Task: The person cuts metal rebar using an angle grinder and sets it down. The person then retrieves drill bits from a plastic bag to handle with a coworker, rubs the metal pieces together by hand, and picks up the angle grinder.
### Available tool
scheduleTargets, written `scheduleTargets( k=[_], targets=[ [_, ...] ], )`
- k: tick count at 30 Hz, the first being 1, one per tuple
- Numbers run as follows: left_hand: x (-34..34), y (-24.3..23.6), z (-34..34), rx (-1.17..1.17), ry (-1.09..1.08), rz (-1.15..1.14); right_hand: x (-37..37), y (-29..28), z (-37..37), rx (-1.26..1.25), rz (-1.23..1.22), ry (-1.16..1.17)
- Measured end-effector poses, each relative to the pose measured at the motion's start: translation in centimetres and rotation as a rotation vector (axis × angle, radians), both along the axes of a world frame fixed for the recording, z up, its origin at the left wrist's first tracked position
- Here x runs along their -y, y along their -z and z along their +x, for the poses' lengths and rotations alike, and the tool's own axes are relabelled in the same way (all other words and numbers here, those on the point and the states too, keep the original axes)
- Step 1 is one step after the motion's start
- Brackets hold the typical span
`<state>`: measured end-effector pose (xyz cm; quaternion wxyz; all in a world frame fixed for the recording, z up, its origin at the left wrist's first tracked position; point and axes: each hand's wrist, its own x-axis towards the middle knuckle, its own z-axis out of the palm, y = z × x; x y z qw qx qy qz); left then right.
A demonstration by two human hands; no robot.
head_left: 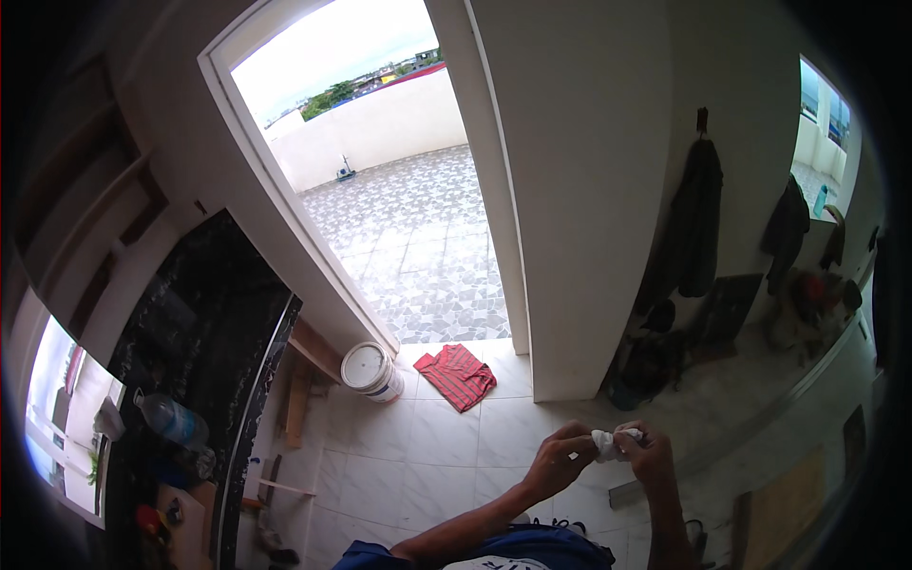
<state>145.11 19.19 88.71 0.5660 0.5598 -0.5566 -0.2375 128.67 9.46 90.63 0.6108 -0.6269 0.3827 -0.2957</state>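
Observation:
In front of my body, both hands hold a small crumpled white bundle; whether it is thin plastic or cloth I cannot make out. My left hand has its fingers closed on the bundle's left side. My right hand pinches the other end, where a bit of white shows between thumb and fingers. The bundle looks gathered or twisted in the middle. It is held up above the pale tiled floor.
A red striped cloth lies at the open doorway, beside a white lidded bucket. On the left, a dark counter carries a large clear bottle. Dark clothes hang on the right wall. Beyond the doorway is a patterned terrace.

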Motion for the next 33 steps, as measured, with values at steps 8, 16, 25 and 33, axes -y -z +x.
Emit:
scheduleTargets(
  k=[8,16,25,33],
  targets=[
    [0.3,-1.0,0.2,0.075,-0.007,-0.017,-0.6,0.0,1.2,0.216,0.057,0.13],
    [-0.1,-1.1,-0.1,0.098,-0.017,-0.031,-1.2,-0.5,1.2,0.204,0.097,0.166],
    [-0.4,-1.1,0.0,0.116,-0.015,-0.056,-2.0,-1.6,1.5,0.247,0.087,0.22],
    [0.0,-3.3,-0.6,0.165,-0.128,0.009,-1.8,-2.0,1.5,0.105,0.106,0.167]
  ],
)
